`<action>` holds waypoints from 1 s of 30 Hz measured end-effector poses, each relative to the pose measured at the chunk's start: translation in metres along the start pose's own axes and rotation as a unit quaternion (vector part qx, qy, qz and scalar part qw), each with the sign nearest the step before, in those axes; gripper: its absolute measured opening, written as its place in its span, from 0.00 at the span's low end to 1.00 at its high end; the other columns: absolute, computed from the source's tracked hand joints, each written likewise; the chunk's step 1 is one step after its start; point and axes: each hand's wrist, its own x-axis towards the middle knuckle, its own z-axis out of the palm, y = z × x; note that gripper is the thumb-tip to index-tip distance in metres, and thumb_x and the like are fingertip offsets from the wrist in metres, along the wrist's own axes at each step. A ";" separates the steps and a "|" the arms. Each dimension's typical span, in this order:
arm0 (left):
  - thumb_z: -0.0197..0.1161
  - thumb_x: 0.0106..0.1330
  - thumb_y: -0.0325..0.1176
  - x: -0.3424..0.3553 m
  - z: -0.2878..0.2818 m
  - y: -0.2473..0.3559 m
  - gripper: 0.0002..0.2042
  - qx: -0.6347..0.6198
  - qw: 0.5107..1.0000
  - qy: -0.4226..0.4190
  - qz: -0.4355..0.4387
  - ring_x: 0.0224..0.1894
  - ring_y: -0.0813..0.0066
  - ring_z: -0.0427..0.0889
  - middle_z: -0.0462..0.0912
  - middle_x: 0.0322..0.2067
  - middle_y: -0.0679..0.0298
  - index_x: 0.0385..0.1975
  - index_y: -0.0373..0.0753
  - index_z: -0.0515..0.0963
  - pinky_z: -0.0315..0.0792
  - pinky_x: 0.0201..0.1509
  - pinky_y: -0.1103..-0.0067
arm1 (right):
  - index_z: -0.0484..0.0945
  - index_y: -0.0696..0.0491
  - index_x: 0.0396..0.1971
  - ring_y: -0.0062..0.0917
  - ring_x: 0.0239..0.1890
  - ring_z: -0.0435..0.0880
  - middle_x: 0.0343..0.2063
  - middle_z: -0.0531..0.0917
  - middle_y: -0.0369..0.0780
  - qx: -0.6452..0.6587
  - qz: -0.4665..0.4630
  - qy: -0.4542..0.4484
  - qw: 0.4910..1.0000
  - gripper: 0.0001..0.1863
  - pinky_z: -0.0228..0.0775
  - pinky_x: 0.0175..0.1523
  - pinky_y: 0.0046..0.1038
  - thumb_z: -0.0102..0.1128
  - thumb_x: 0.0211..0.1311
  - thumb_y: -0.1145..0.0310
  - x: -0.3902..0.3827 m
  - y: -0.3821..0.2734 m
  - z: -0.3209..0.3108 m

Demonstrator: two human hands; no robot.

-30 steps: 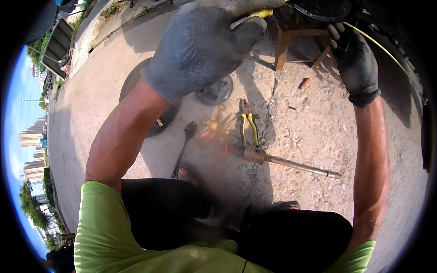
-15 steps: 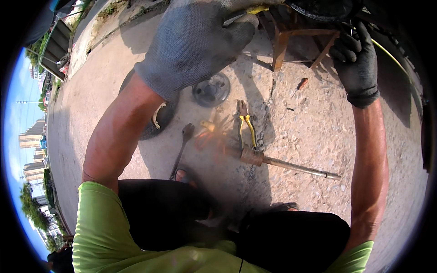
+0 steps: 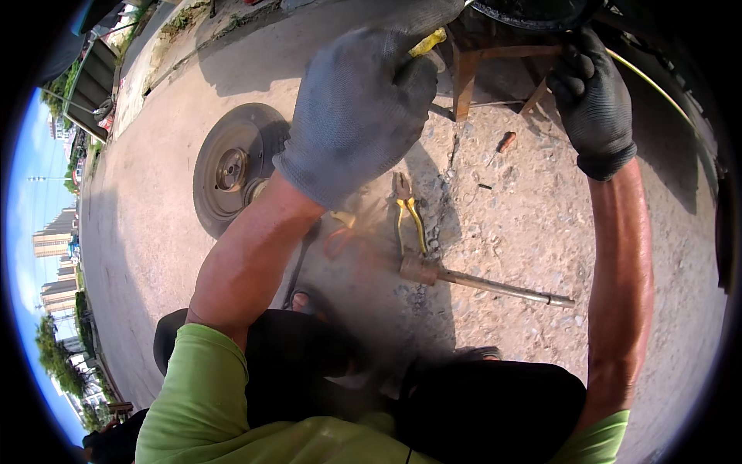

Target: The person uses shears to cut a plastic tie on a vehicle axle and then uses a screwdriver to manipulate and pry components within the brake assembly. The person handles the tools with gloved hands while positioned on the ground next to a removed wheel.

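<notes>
Head view: left hand (image 3: 359,116), fingers wrapped round a yellow handle (image 3: 428,43), probably for control; right hand (image 3: 595,108), fingers curled, hold unclear; pliers (image 3: 406,207) lie handily below the fingers.

Rough, stony concrete ground (image 3: 533,232) carries a wheel (image 3: 210,178) lying flat. Yellow-and-black pliers (image 3: 418,223) lie near the thick rusty end of a metal bar (image 3: 502,287), well apart from a small orange-handled tool (image 3: 506,142).
</notes>
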 end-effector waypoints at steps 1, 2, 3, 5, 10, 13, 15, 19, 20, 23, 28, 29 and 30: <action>0.61 0.65 0.35 0.000 0.000 0.001 0.20 0.007 1.000 -0.005 -0.001 0.30 0.63 0.84 0.83 0.31 0.49 0.56 0.38 0.81 0.77 0.37 0.70 | 0.70 0.56 0.63 0.10 0.22 0.56 0.25 0.63 0.25 0.007 0.001 -0.004 1.000 0.18 0.56 0.30 0.13 0.40 0.79 0.72 0.001 0.000 -0.001; 0.60 0.65 0.34 0.000 0.001 -0.001 0.20 0.028 0.999 0.025 0.026 0.29 0.61 0.84 0.83 0.31 0.48 0.56 0.38 0.81 0.77 0.37 0.69 | 0.69 0.57 0.64 0.10 0.22 0.56 0.26 0.63 0.25 0.014 0.003 -0.009 1.000 0.19 0.56 0.30 0.14 0.40 0.79 0.73 0.001 0.000 -0.001; 0.60 0.64 0.34 0.000 0.003 -0.004 0.20 0.049 0.996 0.056 0.053 0.28 0.59 0.83 0.82 0.30 0.46 0.56 0.38 0.81 0.77 0.37 0.67 | 0.69 0.56 0.64 0.10 0.22 0.56 0.25 0.63 0.25 -0.010 0.001 0.001 1.000 0.19 0.56 0.30 0.13 0.40 0.79 0.72 0.001 0.001 0.001; 0.59 0.65 0.34 0.003 0.003 -0.002 0.18 0.032 0.997 0.047 0.045 0.27 0.62 0.83 0.84 0.30 0.50 0.54 0.38 0.82 0.77 0.36 0.69 | 0.70 0.56 0.63 0.10 0.22 0.56 0.25 0.62 0.25 -0.063 -0.003 0.026 0.998 0.19 0.56 0.30 0.13 0.39 0.79 0.72 0.000 0.002 0.005; 0.57 0.64 0.34 0.011 -0.009 0.005 0.21 -0.054 0.994 -0.071 -0.062 0.24 0.56 0.82 0.82 0.27 0.47 0.57 0.42 0.82 0.76 0.33 0.64 | 0.71 0.54 0.63 0.10 0.21 0.56 0.24 0.62 0.25 0.006 0.011 0.032 0.999 0.19 0.54 0.29 0.12 0.39 0.79 0.71 0.000 -0.001 0.007; 0.59 0.64 0.33 0.010 0.001 0.000 0.18 -0.068 0.997 0.037 0.015 0.24 0.59 0.83 0.82 0.25 0.52 0.53 0.43 0.84 0.76 0.31 0.66 | 0.71 0.54 0.63 0.10 0.21 0.56 0.23 0.61 0.25 0.000 0.012 0.058 0.998 0.18 0.54 0.29 0.13 0.40 0.80 0.70 -0.001 -0.002 0.019; 0.59 0.64 0.29 0.013 -0.012 0.009 0.23 -0.039 0.994 -0.046 -0.089 0.27 0.66 0.83 0.84 0.29 0.52 0.61 0.45 0.78 0.77 0.33 0.72 | 0.72 0.54 0.63 0.10 0.21 0.56 0.23 0.61 0.25 -0.006 0.012 0.068 0.998 0.18 0.54 0.28 0.13 0.40 0.80 0.70 -0.001 0.001 0.023; 0.57 0.67 0.26 0.021 -0.030 0.027 0.23 0.055 0.991 -0.112 -0.042 0.29 0.74 0.83 0.86 0.32 0.55 0.64 0.42 0.74 0.77 0.35 0.78 | 0.72 0.54 0.62 0.10 0.21 0.56 0.23 0.61 0.25 -0.006 0.010 0.071 0.997 0.18 0.53 0.28 0.13 0.41 0.80 0.70 -0.002 0.001 0.019; 0.57 0.68 0.27 0.020 -0.029 0.021 0.20 0.107 0.989 -0.102 0.015 0.28 0.74 0.83 0.86 0.32 0.56 0.61 0.42 0.76 0.78 0.35 0.78 | 0.72 0.54 0.61 0.10 0.21 0.56 0.23 0.61 0.25 -0.001 0.010 0.077 0.997 0.17 0.53 0.28 0.13 0.41 0.80 0.69 -0.001 -0.001 0.020; 0.62 0.70 0.36 0.010 0.003 -0.025 0.11 0.264 0.938 -0.026 0.222 0.26 0.77 0.83 0.87 0.29 0.62 0.48 0.43 0.85 0.77 0.34 0.79 | 0.74 0.54 0.59 0.10 0.21 0.56 0.23 0.62 0.25 0.017 0.021 0.059 0.998 0.16 0.53 0.27 0.14 0.43 0.80 0.67 0.003 -0.002 0.012; 0.60 0.72 0.36 0.006 0.008 -0.010 0.12 0.181 0.968 -0.065 0.161 0.26 0.81 0.82 0.88 0.32 0.63 0.50 0.42 0.85 0.76 0.32 0.79 | 0.78 0.55 0.53 0.10 0.20 0.57 0.21 0.64 0.25 -0.112 0.019 0.155 0.981 0.16 0.52 0.25 0.14 0.44 0.80 0.62 -0.013 -0.002 0.032; 0.61 0.66 0.32 0.006 0.012 -0.006 0.08 0.107 0.988 -0.032 0.107 0.26 0.71 0.81 0.84 0.29 0.60 0.40 0.40 0.82 0.75 0.31 0.73 | 0.79 0.55 0.53 0.09 0.20 0.58 0.21 0.64 0.25 -0.141 0.012 0.159 0.977 0.17 0.52 0.25 0.14 0.44 0.80 0.61 -0.019 -0.003 0.038; 0.61 0.60 0.29 0.004 0.020 -0.004 0.04 0.031 0.998 0.002 0.052 0.26 0.61 0.79 0.80 0.25 0.56 0.31 0.37 0.79 0.73 0.31 0.67 | 0.79 0.55 0.53 0.09 0.19 0.58 0.20 0.65 0.25 -0.172 0.012 0.154 0.973 0.18 0.52 0.24 0.14 0.43 0.80 0.61 -0.026 -0.003 0.043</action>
